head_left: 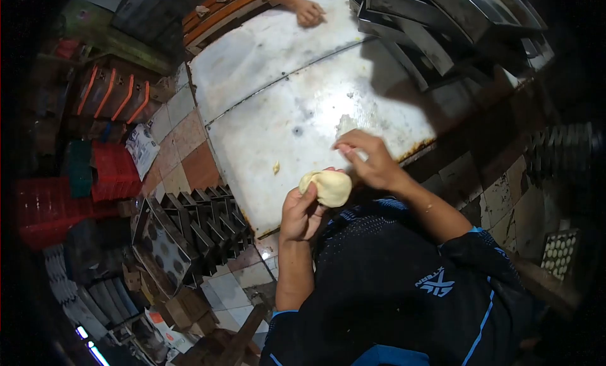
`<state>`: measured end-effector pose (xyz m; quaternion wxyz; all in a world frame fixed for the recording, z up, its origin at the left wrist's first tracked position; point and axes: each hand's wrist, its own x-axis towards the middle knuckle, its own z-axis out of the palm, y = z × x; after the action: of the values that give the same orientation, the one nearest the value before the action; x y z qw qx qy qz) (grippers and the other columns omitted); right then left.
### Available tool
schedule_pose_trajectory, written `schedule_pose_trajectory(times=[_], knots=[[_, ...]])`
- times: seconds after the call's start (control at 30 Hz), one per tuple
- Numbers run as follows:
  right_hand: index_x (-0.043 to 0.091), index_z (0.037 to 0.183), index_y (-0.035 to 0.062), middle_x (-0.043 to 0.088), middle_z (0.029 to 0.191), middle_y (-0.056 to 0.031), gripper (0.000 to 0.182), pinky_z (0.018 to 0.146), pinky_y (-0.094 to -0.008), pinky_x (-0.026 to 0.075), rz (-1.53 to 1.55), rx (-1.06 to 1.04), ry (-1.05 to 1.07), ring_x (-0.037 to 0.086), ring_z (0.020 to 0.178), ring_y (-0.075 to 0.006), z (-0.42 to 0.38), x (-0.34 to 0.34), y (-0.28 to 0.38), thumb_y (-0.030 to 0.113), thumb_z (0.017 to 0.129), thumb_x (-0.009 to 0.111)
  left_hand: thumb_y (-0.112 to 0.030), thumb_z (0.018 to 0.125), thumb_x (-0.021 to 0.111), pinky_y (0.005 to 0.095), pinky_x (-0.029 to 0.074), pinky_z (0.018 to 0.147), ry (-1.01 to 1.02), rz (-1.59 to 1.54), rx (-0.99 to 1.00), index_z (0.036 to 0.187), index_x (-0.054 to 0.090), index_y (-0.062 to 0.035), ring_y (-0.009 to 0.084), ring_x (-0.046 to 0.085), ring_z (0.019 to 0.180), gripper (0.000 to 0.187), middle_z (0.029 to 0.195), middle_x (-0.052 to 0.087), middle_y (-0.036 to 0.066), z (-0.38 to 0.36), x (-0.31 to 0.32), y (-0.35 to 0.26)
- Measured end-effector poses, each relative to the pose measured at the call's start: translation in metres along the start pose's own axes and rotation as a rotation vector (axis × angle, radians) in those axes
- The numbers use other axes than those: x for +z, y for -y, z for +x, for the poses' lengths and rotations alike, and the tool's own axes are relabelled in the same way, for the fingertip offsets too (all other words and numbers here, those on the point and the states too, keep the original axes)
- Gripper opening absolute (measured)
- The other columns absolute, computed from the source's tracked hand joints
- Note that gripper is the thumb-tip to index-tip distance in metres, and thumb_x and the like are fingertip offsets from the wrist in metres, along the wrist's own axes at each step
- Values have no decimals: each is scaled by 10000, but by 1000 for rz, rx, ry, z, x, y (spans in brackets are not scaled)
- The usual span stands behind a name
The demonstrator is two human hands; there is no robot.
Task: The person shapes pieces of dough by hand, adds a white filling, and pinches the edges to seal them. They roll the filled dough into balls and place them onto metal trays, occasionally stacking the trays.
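Dough ball (326, 186) cupped in left hand (302, 211), right hand (369, 161) just beside it, fingers pinched, floured metal table (284, 120) beyond both hands

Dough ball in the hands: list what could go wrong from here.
1. The dough ball rests only on the left hand, at the table edge; it could slip to the tiled floor.
2. The right hand hovers over a floured patch; a small dough scrap lies loose and may be wasted.
3. Stacked metal pans crowd the floor beside the table, possibly a trip hazard.
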<state>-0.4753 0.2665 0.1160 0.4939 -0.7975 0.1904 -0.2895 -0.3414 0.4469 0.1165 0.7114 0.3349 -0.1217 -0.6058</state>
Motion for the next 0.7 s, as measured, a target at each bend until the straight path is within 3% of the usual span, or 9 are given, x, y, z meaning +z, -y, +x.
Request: schedule_pose_trajectory(times=[0.03,0.07,0.13,0.23,0.33,0.37,0.4,0.6,0.7], knots=[[716,1039,-16,698,985,-190,174,853,-384,513,-145,51,-38,665,906,-320,0,-19,-28,69,897,663,-220,1068,478,426,500,1057,-19,25,44,1386,463,128,307,585,1262,472,1392,554,237,7,8,-6],[718,1044,-8,695,989,-185,193,857,-411,522,-415,94,71,655,907,-356,1,-43,-45,53,863,686,-221,1069,478,429,493,1065,-36,50,88,1392,461,130,306,574,1277,478,1408,542,243,16,12,-10],[703,1070,3,688,1025,-173,246,865,-433,528,-535,39,181,639,932,-373,1,-66,-64,36,827,709,-198,1065,454,455,445,1112,-123,93,131,1413,428,140,330,510,1345,485,1466,472,284,30,13,-11],[676,1098,5,675,1101,-167,292,873,-440,532,-500,21,305,632,986,-367,4,-71,-84,44,814,730,-185,1051,453,450,430,1125,-238,123,166,1456,377,122,347,482,1370,514,1472,456,300,50,25,-12],[663,1083,1,671,1103,-166,283,864,-425,540,-478,-39,279,629,1007,-357,6,-71,-100,55,815,735,-189,1053,453,441,436,1119,-296,182,134,1500,343,75,338,490,1362,530,1474,461,288,65,31,-13],[672,1014,-5,681,1040,-168,198,844,-415,547,-430,-85,175,639,989,-349,2,-69,-98,38,826,716,-185,1054,451,440,434,1121,-309,192,139,1508,335,65,337,490,1362,531,1471,466,287,71,33,-14],[659,999,-4,670,1033,-165,182,855,-417,541,-416,-87,207,627,994,-348,4,-66,-99,34,824,690,-181,1055,450,439,432,1122,-323,202,138,1516,327,55,336,491,1361,533,1467,470,287,77,34,-13],[641,939,6,647,993,-145,185,880,-406,533,-553,32,328,605,995,-318,3,-70,-109,5,755,624,-153,1064,456,393,471,1086,-342,211,79,1523,334,36,289,545,1308,511,1439,515,255,100,44,-8],[642,912,3,641,997,-147,170,839,-399,545,-574,-116,374,598,1008,-315,3,-78,-106,8,742,628,-155,1068,468,374,489,1065,-357,211,49,1507,366,40,270,574,1276,492,1418,543,236,107,40,-6]])
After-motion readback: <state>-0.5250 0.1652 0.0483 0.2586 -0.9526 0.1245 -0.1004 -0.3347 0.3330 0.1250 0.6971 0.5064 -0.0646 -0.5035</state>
